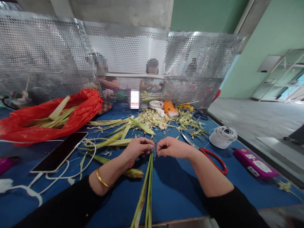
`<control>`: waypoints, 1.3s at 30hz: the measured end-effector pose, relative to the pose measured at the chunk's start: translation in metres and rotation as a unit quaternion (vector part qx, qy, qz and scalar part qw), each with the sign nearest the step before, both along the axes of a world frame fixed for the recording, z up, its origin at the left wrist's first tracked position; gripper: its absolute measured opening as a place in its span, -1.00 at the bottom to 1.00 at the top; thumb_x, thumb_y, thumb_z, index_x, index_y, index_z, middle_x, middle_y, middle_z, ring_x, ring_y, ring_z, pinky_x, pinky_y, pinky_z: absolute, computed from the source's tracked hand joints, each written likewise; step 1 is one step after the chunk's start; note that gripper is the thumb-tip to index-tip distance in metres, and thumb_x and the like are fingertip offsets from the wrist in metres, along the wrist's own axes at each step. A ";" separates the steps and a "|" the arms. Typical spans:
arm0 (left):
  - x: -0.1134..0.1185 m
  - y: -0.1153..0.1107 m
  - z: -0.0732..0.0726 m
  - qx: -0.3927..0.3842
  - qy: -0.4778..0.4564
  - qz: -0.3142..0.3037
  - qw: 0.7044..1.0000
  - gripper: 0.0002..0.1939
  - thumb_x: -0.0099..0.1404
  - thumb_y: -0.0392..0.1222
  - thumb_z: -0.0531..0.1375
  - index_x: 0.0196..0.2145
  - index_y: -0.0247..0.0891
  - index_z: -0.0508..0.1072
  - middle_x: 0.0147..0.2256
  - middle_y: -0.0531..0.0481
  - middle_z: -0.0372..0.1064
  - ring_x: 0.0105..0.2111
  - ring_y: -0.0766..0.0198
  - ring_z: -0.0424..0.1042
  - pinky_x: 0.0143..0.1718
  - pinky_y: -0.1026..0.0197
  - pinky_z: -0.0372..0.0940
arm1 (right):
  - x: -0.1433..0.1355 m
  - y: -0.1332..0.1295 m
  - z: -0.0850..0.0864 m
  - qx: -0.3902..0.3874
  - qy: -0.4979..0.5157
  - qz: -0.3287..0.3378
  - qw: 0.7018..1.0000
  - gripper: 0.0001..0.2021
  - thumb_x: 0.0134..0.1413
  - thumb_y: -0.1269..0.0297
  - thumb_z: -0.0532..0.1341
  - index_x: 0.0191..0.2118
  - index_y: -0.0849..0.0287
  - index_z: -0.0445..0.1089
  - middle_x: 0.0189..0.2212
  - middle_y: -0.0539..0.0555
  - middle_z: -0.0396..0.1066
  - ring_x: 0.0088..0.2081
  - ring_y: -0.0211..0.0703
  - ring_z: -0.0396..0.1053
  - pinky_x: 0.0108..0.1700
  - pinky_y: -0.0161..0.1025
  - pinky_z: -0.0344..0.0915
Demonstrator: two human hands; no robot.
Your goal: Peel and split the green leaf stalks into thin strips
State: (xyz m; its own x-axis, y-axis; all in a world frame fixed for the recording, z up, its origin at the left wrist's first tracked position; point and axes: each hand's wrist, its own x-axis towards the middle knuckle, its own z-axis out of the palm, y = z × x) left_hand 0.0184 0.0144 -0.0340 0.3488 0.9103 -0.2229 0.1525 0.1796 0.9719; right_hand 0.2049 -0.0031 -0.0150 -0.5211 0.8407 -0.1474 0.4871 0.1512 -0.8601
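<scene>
Green stalks (pixel 149 186): a slim bundle on the near middle of the table, tops gathered just below the left fingertips, lower ends fanning slightly toward the front edge.
Perforated screen (pixel 128 44): silvery, upright behind the table; people sit beyond it.
Blue table (pixel 180 196): work surface beneath both hands.
Red bag (pixel 87 98): plastic, gaping, at far left, with long leaves inside.
Pale scraps (pixel 152 118): heaped beyond the hands, with longer husks trailing leftward.
Phone (pixel 60 152): dark-screened, lying in front of the bag, white cable attached.
Left hand (pixel 140 147): thumb and forefinger pressed together, pinching a fine thread above the stalk tops.
Right hand (pixel 169 147): just beside the left, fingers curled inward; whether they grip the thread cannot be told.
Scissors (pixel 189 141): red-handled, partly behind the right forearm.
Purple packet (pixel 254 163): at the right edge, near a white cord spool (pixel 223 136).
Bracelet (pixel 102 179): gold-coloured, on the left wrist.
Thread (pixel 155 153): white, dangling between the hands.
</scene>
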 end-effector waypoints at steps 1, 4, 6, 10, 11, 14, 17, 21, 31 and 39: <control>0.000 0.000 0.001 0.011 0.005 -0.004 1.000 -0.77 -0.11 -0.19 0.32 -0.44 -0.33 0.48 -0.61 0.09 0.30 -0.60 0.42 0.24 -0.64 0.38 0.06 | 0.000 0.001 -0.001 0.015 0.006 -0.020 1.000 -0.95 -0.13 0.40 0.18 -0.48 0.22 0.39 -0.60 -0.07 0.32 -0.53 -0.33 0.26 -0.45 -0.39 0.20; -0.001 -0.001 0.004 0.057 0.029 -0.023 0.998 -0.81 -0.07 -0.18 0.30 -0.46 -0.30 0.45 -0.61 0.10 0.31 -0.60 0.40 0.26 -0.63 0.38 0.06 | -0.006 0.005 -0.007 0.061 0.097 -0.122 0.986 -0.82 -0.08 0.45 0.13 -0.27 0.18 0.33 -0.42 -0.03 0.41 -0.51 -0.34 0.34 -0.40 -0.36 0.28; -0.001 -0.001 0.005 0.093 0.053 -0.038 0.994 -0.84 -0.05 -0.17 0.28 -0.48 -0.29 0.44 -0.61 0.10 0.33 -0.59 0.38 0.28 -0.61 0.37 0.08 | -0.012 0.007 -0.012 0.064 0.137 -0.142 0.978 -0.72 -0.09 0.51 0.08 -0.19 0.17 0.27 -0.34 -0.01 0.44 -0.52 -0.34 0.38 -0.37 -0.33 0.32; -0.002 -0.001 0.004 0.201 0.109 -0.064 0.971 -0.93 -0.01 -0.24 0.21 -0.51 -0.28 0.46 -0.57 0.06 0.40 -0.54 0.34 0.33 -0.48 0.32 0.18 | -0.019 0.009 -0.022 0.057 0.079 -0.107 0.989 -0.76 -0.12 0.57 0.05 -0.30 0.19 0.32 -0.42 0.00 0.46 -0.53 -0.33 0.38 -0.42 -0.35 0.31; -0.003 -0.001 0.003 0.236 0.130 -0.067 0.961 -0.92 0.01 -0.25 0.18 -0.50 -0.28 0.47 -0.56 0.06 0.41 -0.52 0.33 0.34 -0.46 0.32 0.18 | -0.019 0.009 -0.023 0.062 0.068 -0.108 0.990 -0.78 -0.12 0.57 0.06 -0.33 0.19 0.33 -0.44 -0.01 0.45 -0.52 -0.33 0.38 -0.43 -0.37 0.30; -0.003 -0.003 0.002 0.321 0.200 -0.062 0.924 -0.85 0.04 -0.31 0.12 -0.49 -0.25 0.50 -0.53 0.06 0.44 -0.50 0.32 0.35 -0.42 0.32 0.17 | -0.017 0.009 -0.026 0.074 0.053 -0.119 0.989 -0.78 -0.13 0.58 0.08 -0.36 0.17 0.36 -0.48 -0.05 0.42 -0.54 -0.34 0.37 -0.43 -0.39 0.27; -0.002 -0.005 0.002 0.366 0.249 -0.041 0.896 -0.82 0.02 -0.37 0.09 -0.48 -0.23 0.49 -0.51 0.07 0.45 -0.49 0.32 0.36 -0.41 0.32 0.14 | -0.017 0.009 -0.027 0.071 0.048 -0.122 0.989 -0.78 -0.16 0.59 0.09 -0.40 0.16 0.36 -0.50 -0.07 0.42 -0.54 -0.34 0.37 -0.44 -0.39 0.26; 0.000 -0.006 -0.001 0.394 0.278 -0.018 0.876 -0.83 0.05 -0.36 0.10 -0.46 -0.21 0.48 -0.48 0.06 0.46 -0.47 0.31 0.36 -0.41 0.32 0.11 | -0.018 0.010 -0.031 0.048 0.062 -0.124 0.989 -0.83 -0.17 0.56 0.11 -0.44 0.19 0.37 -0.51 -0.05 0.41 -0.55 -0.32 0.36 -0.43 -0.36 0.29; 0.000 -0.007 -0.004 0.426 0.284 -0.011 0.859 -0.86 0.11 -0.33 0.13 -0.49 -0.20 0.48 -0.43 0.01 0.48 -0.39 0.26 0.38 -0.34 0.30 0.14 | -0.023 0.011 -0.032 -0.032 0.126 -0.155 0.979 -0.96 -0.21 0.44 0.23 -0.50 0.25 0.42 -0.61 -0.07 0.35 -0.55 -0.35 0.29 -0.40 -0.37 0.32; -0.001 -0.006 0.003 0.360 0.259 0.011 0.896 -0.91 0.08 -0.26 0.19 -0.51 -0.21 0.51 -0.49 0.05 0.50 -0.47 0.29 0.40 -0.39 0.30 0.16 | -0.016 0.010 -0.025 -0.036 0.072 -0.180 0.980 -0.95 -0.12 0.37 0.24 -0.49 0.23 0.42 -0.66 -0.06 0.34 -0.58 -0.34 0.34 -0.51 -0.43 0.22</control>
